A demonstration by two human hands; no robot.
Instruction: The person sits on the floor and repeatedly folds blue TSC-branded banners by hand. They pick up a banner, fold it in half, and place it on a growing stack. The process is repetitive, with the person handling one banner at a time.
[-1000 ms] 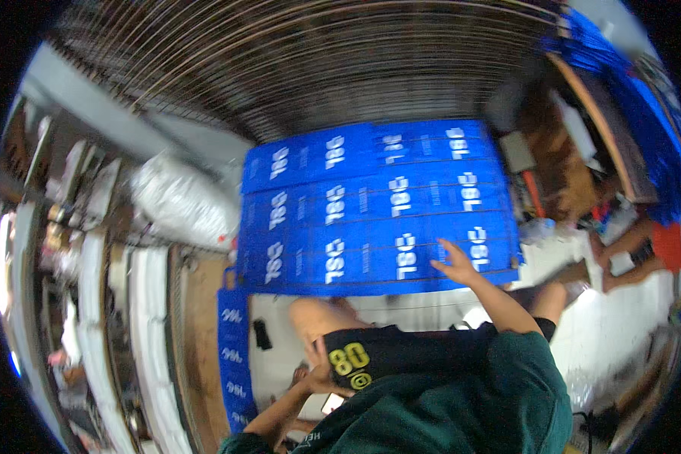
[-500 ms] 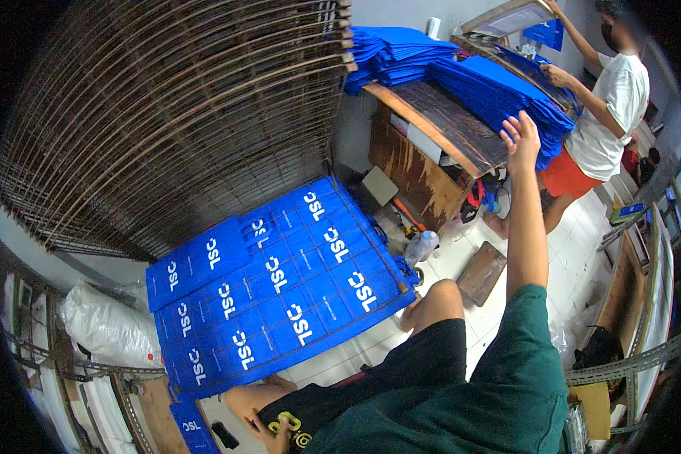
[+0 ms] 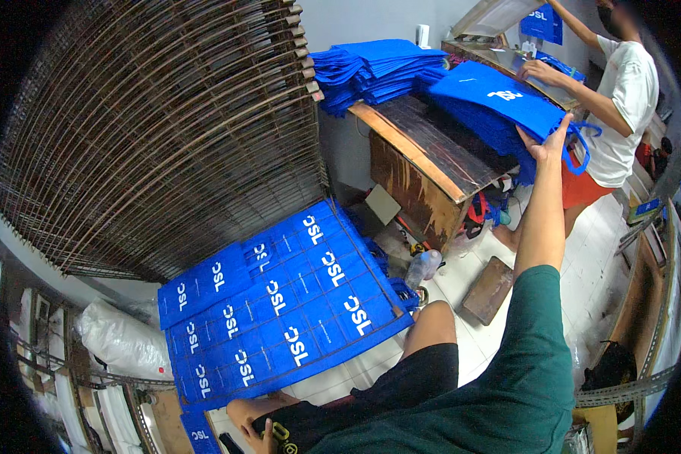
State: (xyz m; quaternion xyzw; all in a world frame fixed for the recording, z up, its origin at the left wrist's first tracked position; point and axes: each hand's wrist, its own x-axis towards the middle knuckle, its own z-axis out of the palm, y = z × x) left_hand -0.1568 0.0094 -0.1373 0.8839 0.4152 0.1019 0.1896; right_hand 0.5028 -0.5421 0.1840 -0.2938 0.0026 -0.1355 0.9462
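Observation:
My right hand (image 3: pixel 549 142) reaches far out to the upper right. It grips the near edge of a blue fabric bag (image 3: pixel 499 92) with a white print, beside the bag's loop handles. That bag lies over a stack of blue bags on the wooden table (image 3: pixel 431 144). My left hand (image 3: pixel 262 439) rests on my dark shorts at the lower edge, partly cut off, its visible fingers apart. Left of my knees, printed blue bags (image 3: pixel 280 291) lie in rows on a wire rack.
Many raised rack frames (image 3: pixel 159 129) tower at the left. A co-worker in a white shirt (image 3: pixel 632 91) stands beyond the table, one hand near the stack. A brown block (image 3: pixel 488 290) and a plastic bottle (image 3: pixel 424 266) are on the floor. A plastic-wrapped bundle (image 3: pixel 121 337) lies at left.
My right hand has moved forward to the right and taken hold of a bag's edge. The printed bag has appeared over the stack. The co-worker's near hand has shifted left.

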